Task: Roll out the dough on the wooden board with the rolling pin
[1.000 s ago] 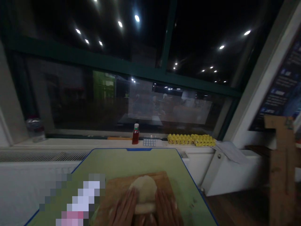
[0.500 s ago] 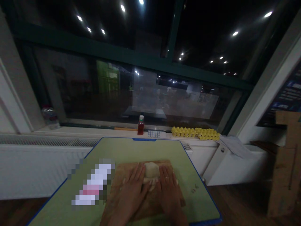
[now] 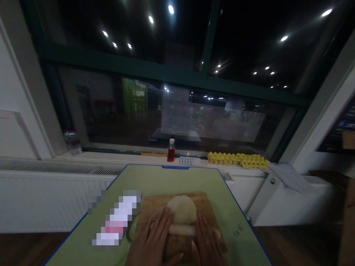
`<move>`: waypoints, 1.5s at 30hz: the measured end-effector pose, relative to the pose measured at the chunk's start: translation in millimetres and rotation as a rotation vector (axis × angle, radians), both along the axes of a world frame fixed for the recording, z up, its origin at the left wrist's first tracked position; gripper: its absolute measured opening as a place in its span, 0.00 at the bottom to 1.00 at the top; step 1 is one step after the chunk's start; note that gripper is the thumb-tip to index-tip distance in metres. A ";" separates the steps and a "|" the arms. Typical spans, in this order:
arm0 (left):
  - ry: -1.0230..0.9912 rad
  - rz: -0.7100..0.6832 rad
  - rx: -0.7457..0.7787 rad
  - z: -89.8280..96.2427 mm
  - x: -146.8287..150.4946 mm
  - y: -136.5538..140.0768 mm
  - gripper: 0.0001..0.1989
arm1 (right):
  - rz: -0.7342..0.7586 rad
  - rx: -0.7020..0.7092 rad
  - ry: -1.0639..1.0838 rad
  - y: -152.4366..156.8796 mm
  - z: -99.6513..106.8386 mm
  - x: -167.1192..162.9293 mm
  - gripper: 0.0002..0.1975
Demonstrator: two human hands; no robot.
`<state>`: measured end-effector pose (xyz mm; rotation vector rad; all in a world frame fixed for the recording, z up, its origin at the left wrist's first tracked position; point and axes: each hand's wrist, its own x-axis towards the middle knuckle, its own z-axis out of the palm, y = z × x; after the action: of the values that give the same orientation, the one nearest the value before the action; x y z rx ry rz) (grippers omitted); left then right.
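Resting left hand [image 3: 155,236] and right hand [image 3: 207,240] across the rolling pin [image 3: 181,229] with straight, uncurled fingers, with dough [image 3: 182,209] flat on the wooden board [image 3: 153,203] at its far side, between left and right fingertips.

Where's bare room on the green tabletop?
Free: far strip of the green tabletop, between wooden board and blue rim; also right of the board, beyond small marks. Crowded: the board, with dough, rolling pin, left hand and right hand; left of it, a pixelated patch hides what's there.
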<state>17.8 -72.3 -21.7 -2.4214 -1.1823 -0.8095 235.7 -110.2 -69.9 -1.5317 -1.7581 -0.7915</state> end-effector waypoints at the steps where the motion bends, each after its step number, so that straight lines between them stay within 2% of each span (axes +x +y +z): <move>1: -0.005 0.002 -0.028 3.5 1.2 2.9 0.47 | 0.009 -0.027 -0.009 2.0 4.0 -0.4 0.31; 7: -0.003 0.019 -0.289 24.7 15.4 30.6 0.37 | -0.038 -0.113 -0.001 34.2 25.8 1.2 0.25; 10: -0.005 0.064 -0.329 26.8 21.2 37.9 0.32 | -0.052 -0.104 -0.001 48.4 28.6 1.2 0.23; 15: -0.008 0.055 -0.198 19.3 16.5 25.2 0.26 | -0.041 -0.039 -0.027 40.9 27.0 3.1 0.25; 20: 0.057 -0.016 0.043 -13.1 -0.4 3.6 0.33 | -0.022 0.041 -0.040 15.3 -0.9 1.1 0.31; 22: 0.065 -0.019 0.099 -25.5 -4.8 -0.5 0.35 | -0.073 0.072 -0.002 8.4 -11.2 -2.5 0.30; 24: 0.068 -0.023 0.098 -28.6 -6.1 -2.1 0.35 | -0.098 0.066 0.019 5.0 -12.3 -4.7 0.30; 28: 0.064 -0.003 -0.064 -5.2 0.4 5.6 0.33 | -0.017 -0.043 -0.025 14.5 9.5 -0.2 0.31; 31: 0.025 0.028 -0.266 18.4 10.8 22.6 0.29 | 0.001 -0.075 -0.017 35.3 24.6 4.8 0.27; 34: 0.011 0.070 -0.449 32.0 20.2 37.2 0.27 | 0.010 -0.132 -0.002 54.5 27.9 5.8 0.24; 36: 0.001 0.085 -0.487 34.6 22.5 38.4 0.28 | 0.020 -0.158 -0.008 59.1 26.2 4.9 0.23; 40: -0.014 0.074 -0.341 25.2 13.6 20.6 0.27 | 0.003 -0.077 -0.018 44.9 18.5 4.4 0.24; 45: 0.078 -0.048 0.010 -10.0 -5.6 0.4 0.32 | -0.034 0.025 -0.048 13.3 -4.6 4.2 0.29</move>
<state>12.1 -71.9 -31.6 -2.4578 -1.0924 -0.7254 239.9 -96.9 -74.6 -1.5421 -1.7543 -0.8704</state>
